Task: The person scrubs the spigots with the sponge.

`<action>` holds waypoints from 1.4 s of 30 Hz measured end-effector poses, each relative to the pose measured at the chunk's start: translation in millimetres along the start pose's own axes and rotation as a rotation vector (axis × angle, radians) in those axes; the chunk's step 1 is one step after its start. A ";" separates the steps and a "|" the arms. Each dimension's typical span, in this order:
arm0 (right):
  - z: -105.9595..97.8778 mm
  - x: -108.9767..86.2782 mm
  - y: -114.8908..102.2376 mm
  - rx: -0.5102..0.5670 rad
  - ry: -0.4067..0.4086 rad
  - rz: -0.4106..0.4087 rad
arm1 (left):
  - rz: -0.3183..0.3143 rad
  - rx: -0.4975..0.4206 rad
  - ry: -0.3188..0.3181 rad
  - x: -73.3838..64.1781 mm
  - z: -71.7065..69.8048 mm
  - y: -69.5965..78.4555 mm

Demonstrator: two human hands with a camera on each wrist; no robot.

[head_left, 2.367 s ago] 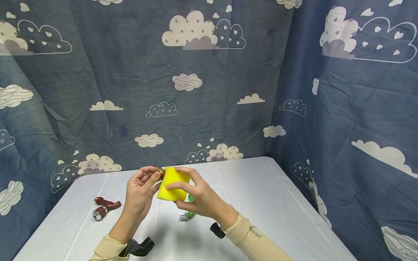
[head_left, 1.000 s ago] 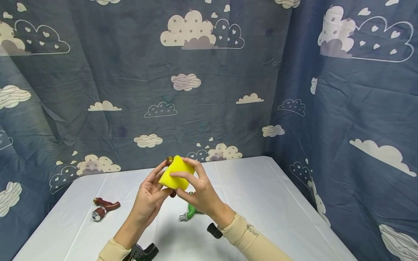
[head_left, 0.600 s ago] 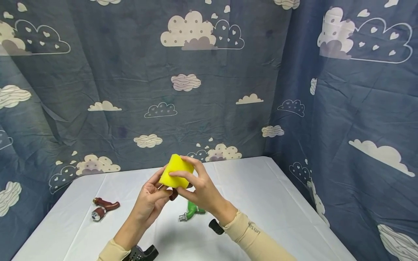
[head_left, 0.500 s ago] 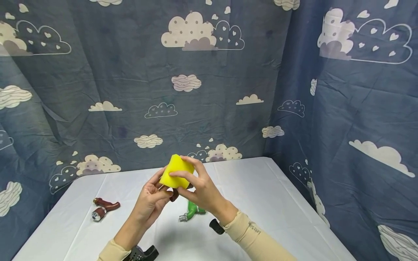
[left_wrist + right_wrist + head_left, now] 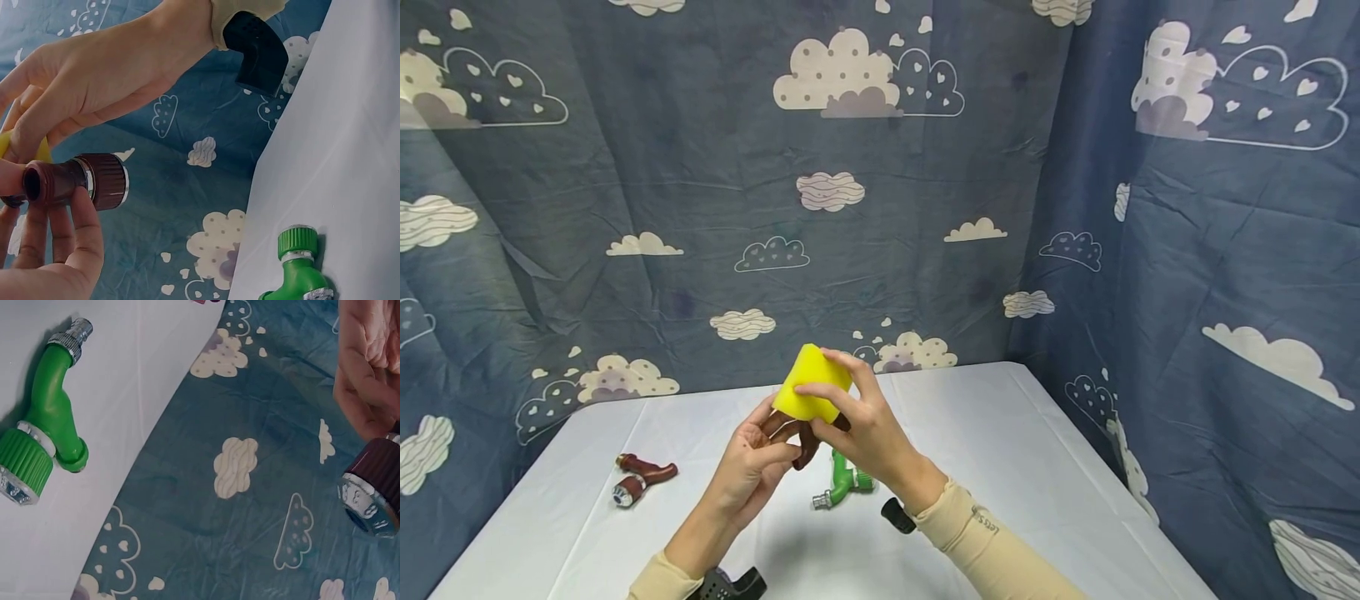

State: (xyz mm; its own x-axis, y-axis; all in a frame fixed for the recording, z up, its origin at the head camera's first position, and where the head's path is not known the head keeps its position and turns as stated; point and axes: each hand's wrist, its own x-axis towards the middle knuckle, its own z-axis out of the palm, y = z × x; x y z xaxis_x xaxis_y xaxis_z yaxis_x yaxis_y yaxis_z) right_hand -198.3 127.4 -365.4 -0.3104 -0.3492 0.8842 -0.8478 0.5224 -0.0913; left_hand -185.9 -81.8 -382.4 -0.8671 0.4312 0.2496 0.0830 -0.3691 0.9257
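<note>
In the head view, my left hand (image 5: 747, 467) holds a brown tap (image 5: 807, 447) above the table. My right hand (image 5: 874, 423) pinches a bent yellow sponge cloth (image 5: 805, 382) over that tap, hiding most of it. The left wrist view shows the tap's open round end and its ribbed knob (image 5: 106, 181), with left fingers curled beneath. Only a corner of the sponge cloth (image 5: 42, 152) shows there. At the right edge of the right wrist view appears the knob's silver-rimmed end (image 5: 365, 500), close to the left fingers.
A green tap (image 5: 841, 483) lies on the white table (image 5: 1000, 500) beneath the hands. Another brown tap (image 5: 643, 473) lies to the left. Dark blue cloud-print curtains (image 5: 880, 275) stand behind and at the sides. Each wrist carries a black device.
Both hands have risen and shifted right with the tap and sponge cloth. The tap has turned; its brass end, visible earlier, is now hidden, and more brown body shows below the cloth.
</note>
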 end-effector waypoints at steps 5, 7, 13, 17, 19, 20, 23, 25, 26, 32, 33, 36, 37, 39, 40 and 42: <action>0.8 -0.2 0.4 -0.005 0.005 0.016 | 0.021 0.058 0.018 4.0 2.0 -0.8; 0.7 -0.2 0.7 0.001 0.004 0.015 | 0.036 0.105 0.032 6.0 2.4 -1.8; -1.1 1.3 -0.3 0.028 -0.017 0.011 | 0.093 0.285 0.086 7.4 -0.7 -5.3; -2.7 1.9 -0.4 0.052 -0.031 0.031 | 0.116 0.397 0.104 6.6 -3.1 -6.4; -3.3 1.7 -0.4 0.059 -0.039 0.040 | 0.125 0.438 0.126 6.6 -4.4 -6.5; -3.3 1.5 -0.2 0.062 -0.043 0.043 | 0.131 0.460 0.139 6.7 -5.1 -6.4; -3.5 1.0 -0.3 0.076 -0.059 0.059 | 0.167 0.537 0.172 6.7 -7.5 -5.7; -4.0 1.1 -0.6 0.101 -0.074 0.078 | 0.206 0.600 0.180 6.3 -9.9 -5.5; -4.4 1.1 -0.6 0.120 -0.085 0.092 | 0.232 0.639 0.186 6.0 -11.2 -5.5; -11.1 3.0 -1.7 0.303 -0.205 0.239 | 0.425 0.902 0.247 4.6 -19.9 -5.3; -12.7 3.6 -1.7 0.324 -0.227 0.274 | 0.457 0.937 0.255 4.4 -21.3 -5.4; -17.4 5.4 -0.9 0.357 -0.291 0.368 | 0.541 1.014 0.265 3.8 -25.6 -5.8; -18.8 6.1 -0.5 0.365 -0.313 0.394 | 0.566 1.030 0.266 3.5 -26.9 -6.0; -21.2 7.0 0.4 0.382 -0.352 0.431 | 0.618 1.062 0.269 3.1 -29.3 -6.3; -22.3 7.4 0.8 0.390 -0.368 0.443 | 0.647 1.081 0.270 3.0 -30.3 -6.2; -24.1 7.8 1.1 0.401 -0.397 0.459 | 0.711 1.116 0.263 2.7 -31.5 -5.5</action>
State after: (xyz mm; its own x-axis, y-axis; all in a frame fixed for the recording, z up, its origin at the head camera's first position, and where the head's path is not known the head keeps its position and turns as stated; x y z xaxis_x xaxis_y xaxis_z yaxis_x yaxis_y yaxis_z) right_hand -191.3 144.0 -347.6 -0.7406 -0.4593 0.4905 -0.6636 0.3852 -0.6413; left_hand -204.1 -104.5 -395.7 -0.5266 0.2123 0.8232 0.7934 0.4705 0.3861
